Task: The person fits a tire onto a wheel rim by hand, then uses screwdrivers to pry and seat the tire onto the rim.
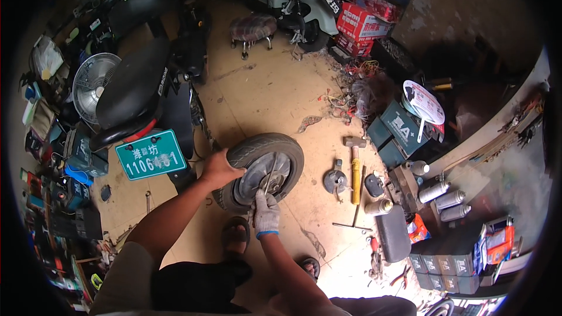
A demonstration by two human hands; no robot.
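A scooter wheel (295, 161) with a black tyre and a grey hub stands tilted on the floor in front of me. My left hand (219, 169) is bare and grips the tyre's left side, its thumb lying over the sidewall toward the rim. In a pale knitted glove, my right hand (266, 215) is closed round the lower end of a thin metal rod (271, 178). That rod points up across the hub face. Whether its lower end touches the wheel is hidden by the glove.
Right of the wheel lie a yellow-handled hammer (355, 169), a round metal part (335, 181), a T-handle wrench (358, 208) and a spray can (379, 206). A scooter (132, 88) with a green plate stands at left. A plaid stool (253, 27) is farther back, near loose wires (345, 102).
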